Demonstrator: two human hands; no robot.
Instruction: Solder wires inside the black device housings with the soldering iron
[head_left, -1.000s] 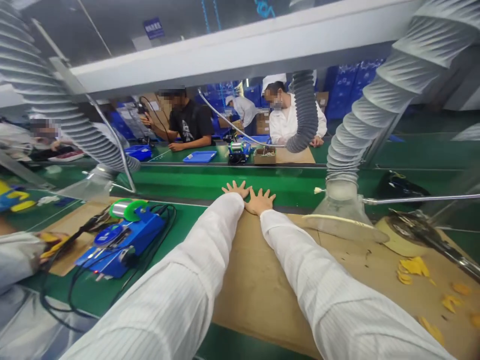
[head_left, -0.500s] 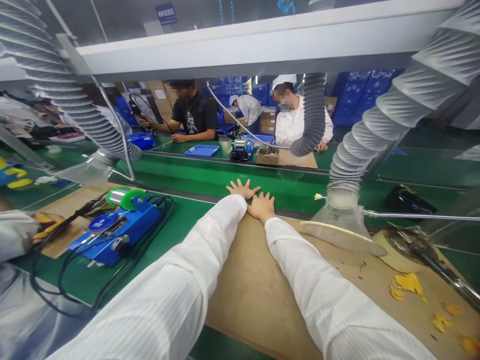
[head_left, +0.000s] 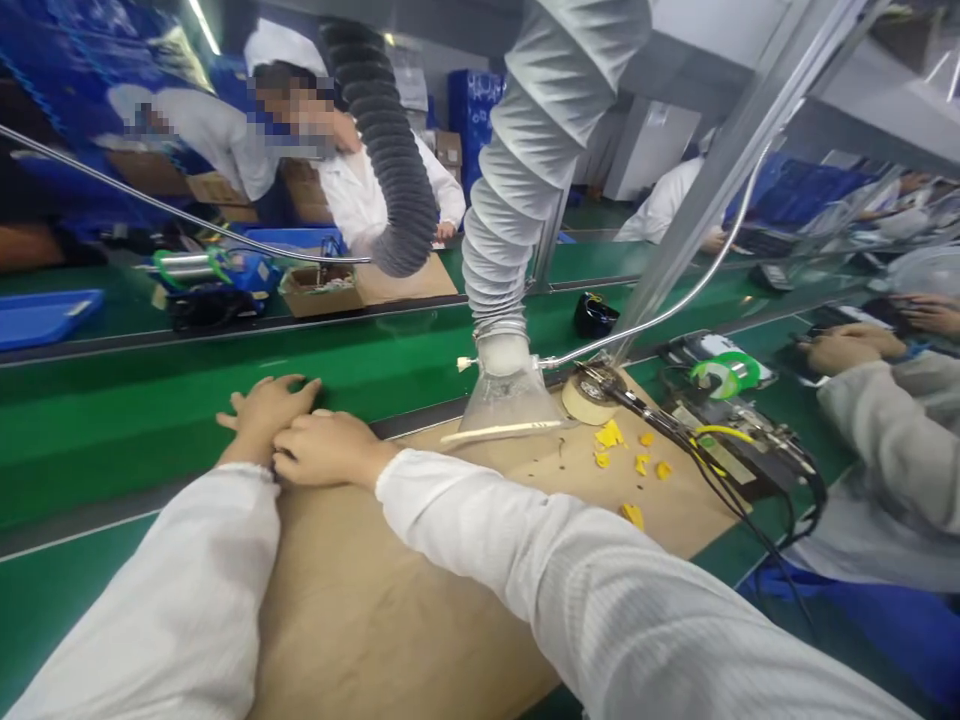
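My left hand (head_left: 271, 412) is stretched out at the far edge of the brown paper sheet (head_left: 375, 610), fingers apart over the green channel (head_left: 150, 420). It holds nothing. Against it lies my right hand (head_left: 330, 450), palm down near the sheet's edge, its fingers loosely bent and nothing seen in them. Right of my hands, the clear fume hood (head_left: 510, 395) hangs from a white flexible duct (head_left: 510, 200) just above the sheet. Yellow scraps (head_left: 610, 433) lie scattered on the sheet's right part.
Beyond the hood stand a round cream holder (head_left: 589, 400) and a soldering station with a green solder reel (head_left: 726, 374). Black cables (head_left: 750, 520) trail off the right edge. A co-worker's hands (head_left: 855, 348) are at the right. Across the channel are a cardboard box (head_left: 322, 290) and a blue tray (head_left: 45, 318).
The view has swung right, so my hands now appear further left. My right hand's fingers are more bent than before. The left neighbour's blue solder stand has left the view.
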